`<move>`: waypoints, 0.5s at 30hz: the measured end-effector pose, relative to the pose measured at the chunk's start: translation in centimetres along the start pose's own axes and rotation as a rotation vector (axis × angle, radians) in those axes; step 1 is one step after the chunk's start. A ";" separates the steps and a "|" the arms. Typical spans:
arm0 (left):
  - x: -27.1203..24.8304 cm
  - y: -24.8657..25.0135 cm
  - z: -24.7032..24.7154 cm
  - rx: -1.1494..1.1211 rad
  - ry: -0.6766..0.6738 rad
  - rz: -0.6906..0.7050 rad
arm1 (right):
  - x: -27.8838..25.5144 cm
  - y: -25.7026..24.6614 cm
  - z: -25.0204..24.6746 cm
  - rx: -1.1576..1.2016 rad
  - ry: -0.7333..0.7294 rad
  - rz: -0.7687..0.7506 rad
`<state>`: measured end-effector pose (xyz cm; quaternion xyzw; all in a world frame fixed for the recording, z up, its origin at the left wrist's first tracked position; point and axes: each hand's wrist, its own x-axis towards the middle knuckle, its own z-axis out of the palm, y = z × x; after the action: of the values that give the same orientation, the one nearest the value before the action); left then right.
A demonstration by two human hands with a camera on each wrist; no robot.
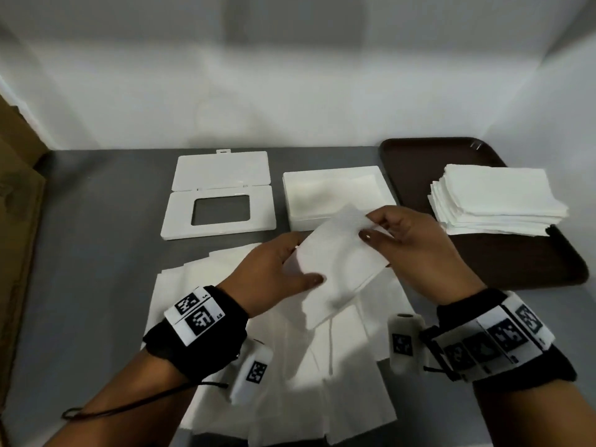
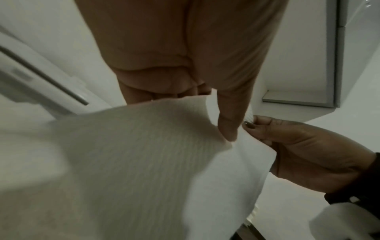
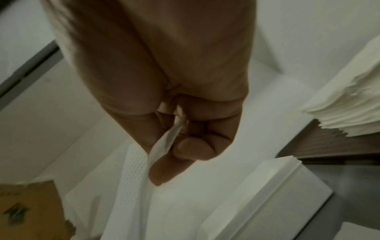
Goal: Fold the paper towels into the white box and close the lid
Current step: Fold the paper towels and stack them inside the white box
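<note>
Grey tabletop [image 1: 96,240] under a white wall; on it the box [image 1: 338,191] stands open, its lid [image 1: 219,195] lying apart to its left with the flap swung up; a brown tray [image 1: 419,162] at the right carries a stack [image 1: 496,201] of folded towels; more towels [image 1: 290,366] lie spread near the body. Both hands hold one towel [image 1: 338,262] in the air just short of the box: the left hand [image 1: 277,272] grips its left edge, thumb on top; the right hand [image 1: 416,250] pinches the far right corner between thumb and fingers.

To do this fold well, I judge the corners should be brought flush before any crease; the sheet kept taut between the hands so it does not sag; the crease pressed flat on the table; the folded size matched to the box's inside, so it lies level and the lid can shut later.

No brand or readable writing shows; only square coded markers on the wristbands [image 1: 196,314], with small characters too blurred to read.
</note>
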<state>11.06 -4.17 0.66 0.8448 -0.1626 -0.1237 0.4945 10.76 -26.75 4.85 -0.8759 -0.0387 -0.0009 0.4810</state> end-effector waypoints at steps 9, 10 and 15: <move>4.7 -1.9 0.6 -0.205 0.134 -0.153 | 6.0 5.2 -5.1 0.207 0.222 0.113; 5.5 -1.7 0.3 -0.236 0.163 -0.156 | 6.7 5.5 -5.2 0.189 0.229 0.141; 10.5 -1.3 -1.1 -0.168 0.360 -0.175 | 10.4 7.3 -5.0 -0.114 0.232 0.182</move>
<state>21.28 -6.83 -0.42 0.8200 0.0129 -0.0265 0.5715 21.78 -34.20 1.81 -0.8957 0.0968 -0.0604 0.4298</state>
